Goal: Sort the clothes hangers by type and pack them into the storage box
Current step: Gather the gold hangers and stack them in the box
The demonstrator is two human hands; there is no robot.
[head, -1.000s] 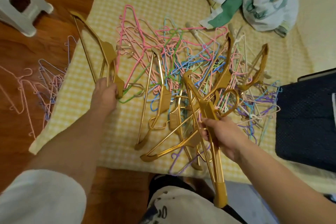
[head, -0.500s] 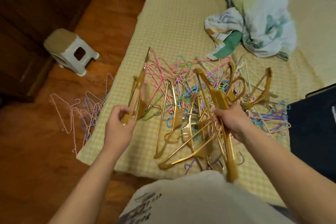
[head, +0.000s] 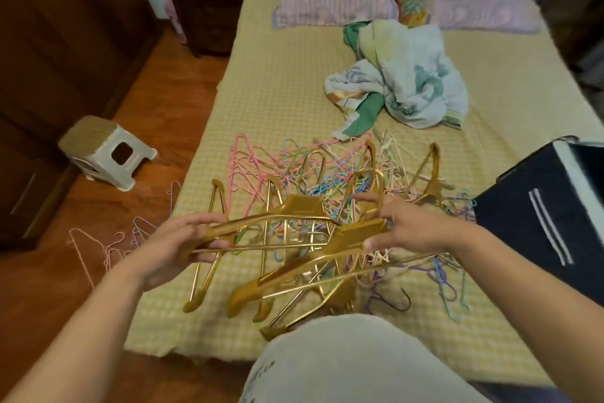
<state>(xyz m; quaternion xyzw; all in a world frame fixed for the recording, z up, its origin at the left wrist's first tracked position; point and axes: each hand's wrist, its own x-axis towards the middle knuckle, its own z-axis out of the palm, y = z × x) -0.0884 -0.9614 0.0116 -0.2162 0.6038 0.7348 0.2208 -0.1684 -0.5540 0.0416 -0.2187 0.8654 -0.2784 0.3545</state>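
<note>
bed (head: 294, 82) with yellow check sheet | wire hangers (head: 294, 170) heaped at near edge | box (head: 539, 223) at right edge | my left hand (head: 173, 245) pinches gold hanger (head: 261, 223) end | my right hand (head: 411, 226) grips gold hangers (head: 343, 239)

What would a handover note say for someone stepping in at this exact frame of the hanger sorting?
Left hand: grips one end of a gold hanger.
Right hand: holds the hook end of a second gold hanger; both are raised above the bed.
Things: more gold hangers lie on the bed's near edge; a tangle of coloured wire hangers sits behind them. A few wire hangers lie on the floor. The dark storage box stands on the right.
Done: gold hangers are being gathered.
Left: separate the wire hangers, collect the floor ones, pack everything.
</note>
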